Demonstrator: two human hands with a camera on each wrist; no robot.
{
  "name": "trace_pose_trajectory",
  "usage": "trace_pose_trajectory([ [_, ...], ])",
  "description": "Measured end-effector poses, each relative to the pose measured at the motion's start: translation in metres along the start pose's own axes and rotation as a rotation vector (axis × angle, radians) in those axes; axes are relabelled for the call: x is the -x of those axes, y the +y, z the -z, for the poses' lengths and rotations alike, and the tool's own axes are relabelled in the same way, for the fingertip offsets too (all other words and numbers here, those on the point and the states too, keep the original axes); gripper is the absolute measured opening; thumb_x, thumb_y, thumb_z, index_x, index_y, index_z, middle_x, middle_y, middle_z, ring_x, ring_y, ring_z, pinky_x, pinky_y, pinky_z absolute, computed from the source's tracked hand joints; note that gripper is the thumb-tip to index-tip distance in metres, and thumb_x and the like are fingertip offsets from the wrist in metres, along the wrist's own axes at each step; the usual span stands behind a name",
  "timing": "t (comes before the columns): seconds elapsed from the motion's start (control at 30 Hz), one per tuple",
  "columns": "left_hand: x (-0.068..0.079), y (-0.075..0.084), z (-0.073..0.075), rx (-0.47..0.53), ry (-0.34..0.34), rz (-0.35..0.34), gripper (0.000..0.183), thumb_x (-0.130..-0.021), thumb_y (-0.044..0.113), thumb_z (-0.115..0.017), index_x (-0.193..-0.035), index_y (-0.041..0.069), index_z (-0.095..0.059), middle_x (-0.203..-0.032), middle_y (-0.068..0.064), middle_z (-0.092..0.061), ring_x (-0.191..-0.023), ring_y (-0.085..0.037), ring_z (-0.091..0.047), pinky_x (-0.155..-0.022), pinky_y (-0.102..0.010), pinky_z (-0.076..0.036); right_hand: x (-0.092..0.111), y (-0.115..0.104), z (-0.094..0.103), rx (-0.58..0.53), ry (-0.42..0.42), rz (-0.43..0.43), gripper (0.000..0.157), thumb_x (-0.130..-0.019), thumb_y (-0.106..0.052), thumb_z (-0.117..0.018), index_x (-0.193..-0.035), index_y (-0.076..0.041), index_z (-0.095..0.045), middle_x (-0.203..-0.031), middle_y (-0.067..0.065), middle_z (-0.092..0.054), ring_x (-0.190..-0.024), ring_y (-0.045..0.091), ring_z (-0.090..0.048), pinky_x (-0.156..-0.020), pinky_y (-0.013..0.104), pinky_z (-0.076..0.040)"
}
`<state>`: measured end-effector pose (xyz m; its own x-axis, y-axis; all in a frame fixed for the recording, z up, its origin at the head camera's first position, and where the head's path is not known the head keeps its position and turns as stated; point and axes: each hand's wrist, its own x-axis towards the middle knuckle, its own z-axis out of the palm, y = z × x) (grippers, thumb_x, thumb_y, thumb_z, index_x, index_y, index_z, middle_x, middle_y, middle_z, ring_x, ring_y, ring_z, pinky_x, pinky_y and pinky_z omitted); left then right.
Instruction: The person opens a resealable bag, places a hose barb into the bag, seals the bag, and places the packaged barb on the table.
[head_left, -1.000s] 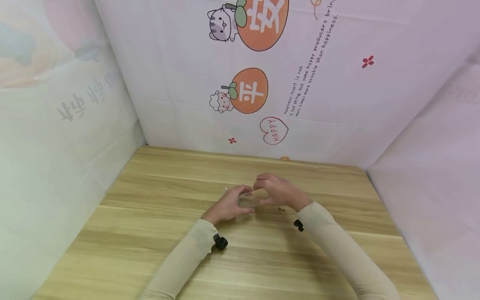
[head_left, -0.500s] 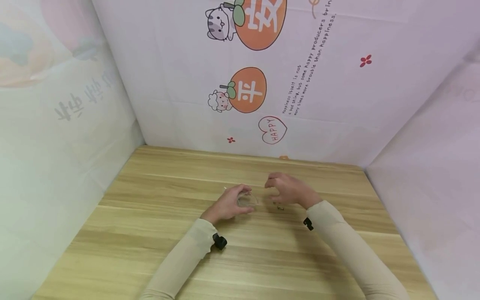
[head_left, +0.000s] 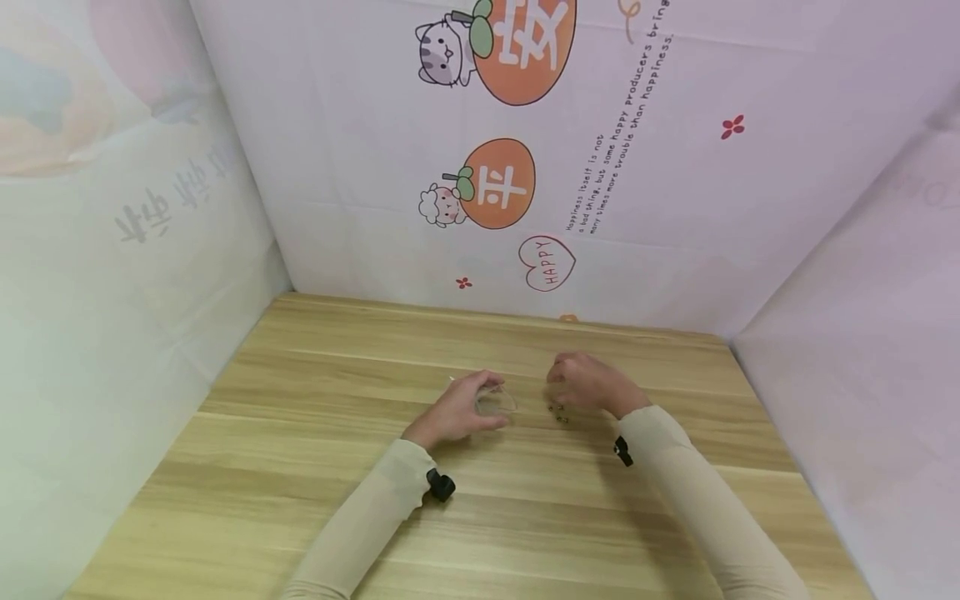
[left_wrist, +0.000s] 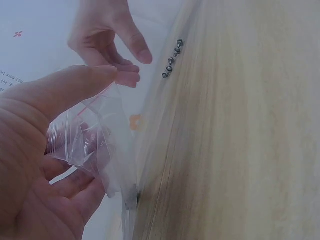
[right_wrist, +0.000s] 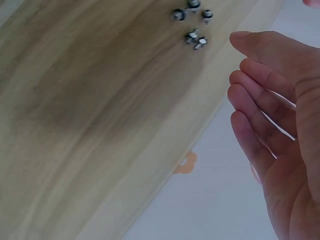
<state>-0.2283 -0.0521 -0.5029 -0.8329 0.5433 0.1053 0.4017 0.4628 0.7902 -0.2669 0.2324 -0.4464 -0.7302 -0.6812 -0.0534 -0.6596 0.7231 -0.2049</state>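
My left hand point(head_left: 453, 408) holds a clear plastic zip bag point(left_wrist: 95, 135) between thumb and fingers, its mouth parted around a red seal line. Low in the bag shows a small dark item point(left_wrist: 132, 196). To the right of it, my right hand point(head_left: 588, 383) hovers over the table with fingers loosely bent and a gap between thumb and fingertips; nothing is in it. Several small metal screws point(right_wrist: 194, 37) with dark washers lie close together on the wood, just beyond my right fingertips. In the head view these screws point(head_left: 558, 412) sit beneath that hand.
A wood-grain table point(head_left: 487, 517) spreads under both arms. Behind it rises a white printed backdrop point(head_left: 637, 275), with white sheets at the left point(head_left: 135, 292) and right point(head_left: 862, 333) sides. Each wrist carries a small black camera point(head_left: 441, 485).
My right hand has moved away from the bag to the right, over the screws, its fingers parting from the bag's mouth. The left hand stays in place with the bag.
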Motion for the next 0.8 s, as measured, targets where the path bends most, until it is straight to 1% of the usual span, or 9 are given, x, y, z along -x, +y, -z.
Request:
trace_pose_trajectory([
  [0.07, 0.0, -0.001, 0.0, -0.005, 0.0, -0.003, 0.07, -0.091, 0.027, -0.085, -0.149, 0.005, -0.053, -0.147, -0.01, -0.064, -0.141, -0.028, -0.057, -0.122, -0.046, -0.045, 0.001, 0.003, -0.003, -0.01, -0.003, 0.0, 0.015, -0.091, -0.008, -0.082, -0.103, -0.001, -0.08, -0.104, 0.011, -0.075, -0.097, 0.022, -0.072, -0.085, 0.039, -0.064],
  [0.13, 0.0, -0.002, 0.0, -0.009, 0.001, -0.004, 0.071, -0.091, 0.027, -0.085, -0.149, 0.005, -0.053, -0.147, -0.009, -0.064, -0.141, -0.028, -0.057, -0.122, -0.045, -0.044, 0.001, 0.007, -0.006, -0.015, -0.008, 0.001, 0.007, -0.091, -0.008, -0.081, -0.094, -0.003, -0.078, -0.1, 0.008, -0.074, -0.09, 0.017, -0.068, -0.08, 0.035, -0.062],
  [0.23, -0.001, -0.003, 0.0, -0.015, 0.0, -0.006, 0.071, -0.091, 0.027, -0.085, -0.15, 0.005, -0.052, -0.147, -0.009, -0.064, -0.141, -0.028, -0.057, -0.123, -0.045, -0.044, 0.002, 0.01, -0.009, -0.023, -0.014, -0.002, 0.01, -0.091, -0.007, -0.081, -0.086, -0.006, -0.073, -0.095, 0.005, -0.071, -0.084, 0.012, -0.06, -0.075, 0.031, -0.057],
  [0.3, -0.001, -0.004, 0.0, -0.014, -0.002, -0.006, 0.071, -0.091, 0.027, -0.085, -0.15, 0.005, -0.052, -0.147, -0.009, -0.064, -0.141, -0.028, -0.057, -0.123, -0.045, -0.043, 0.003, 0.011, -0.01, -0.036, -0.015, -0.008, 0.009, -0.091, -0.007, -0.081, -0.086, -0.007, -0.074, -0.095, 0.005, -0.071, -0.083, 0.011, -0.058, -0.073, 0.03, -0.056],
  [0.4, -0.001, -0.004, 0.0, -0.012, -0.004, -0.007, 0.07, -0.091, 0.027, -0.085, -0.149, 0.005, -0.053, -0.146, -0.009, -0.064, -0.14, -0.027, -0.058, -0.123, -0.045, -0.044, 0.004, 0.012, -0.013, -0.045, -0.013, -0.01, 0.005, -0.091, -0.007, -0.082, -0.091, -0.007, -0.077, -0.099, 0.006, -0.074, -0.086, 0.012, -0.063, -0.074, 0.03, -0.057],
  [0.5, 0.0, -0.003, 0.0, -0.005, -0.006, -0.006, 0.07, -0.091, 0.027, -0.085, -0.149, 0.005, -0.053, -0.145, -0.009, -0.065, -0.14, -0.027, -0.058, -0.123, -0.045, -0.044, 0.003, 0.013, -0.016, -0.043, -0.019, -0.014, 0.004, -0.091, -0.007, -0.082, -0.092, -0.008, -0.078, -0.101, 0.005, -0.075, -0.088, 0.013, -0.065, -0.075, 0.03, -0.058],
  [0.67, 0.0, -0.002, 0.001, -0.001, -0.01, -0.003, 0.069, -0.091, 0.024, -0.085, -0.149, 0.005, -0.052, -0.145, -0.009, -0.065, -0.141, -0.027, -0.057, -0.123, -0.043, -0.044, 0.001, 0.013, -0.018, -0.046, -0.032, -0.039, 0.005, -0.092, -0.007, -0.081, -0.092, -0.012, -0.079, -0.101, 0.003, -0.075, -0.09, 0.013, -0.066, -0.078, 0.033, -0.06],
  [0.8, 0.001, -0.001, 0.002, -0.002, -0.009, -0.004, 0.07, -0.091, 0.025, -0.085, -0.149, 0.006, -0.052, -0.145, -0.009, -0.065, -0.141, -0.026, -0.057, -0.123, -0.043, -0.044, 0.001, 0.015, -0.019, -0.036, -0.029, -0.018, 0.008, -0.092, -0.004, -0.08, -0.093, -0.012, -0.082, -0.1, 0.002, -0.076, -0.092, 0.014, -0.07, -0.082, 0.034, -0.062],
])
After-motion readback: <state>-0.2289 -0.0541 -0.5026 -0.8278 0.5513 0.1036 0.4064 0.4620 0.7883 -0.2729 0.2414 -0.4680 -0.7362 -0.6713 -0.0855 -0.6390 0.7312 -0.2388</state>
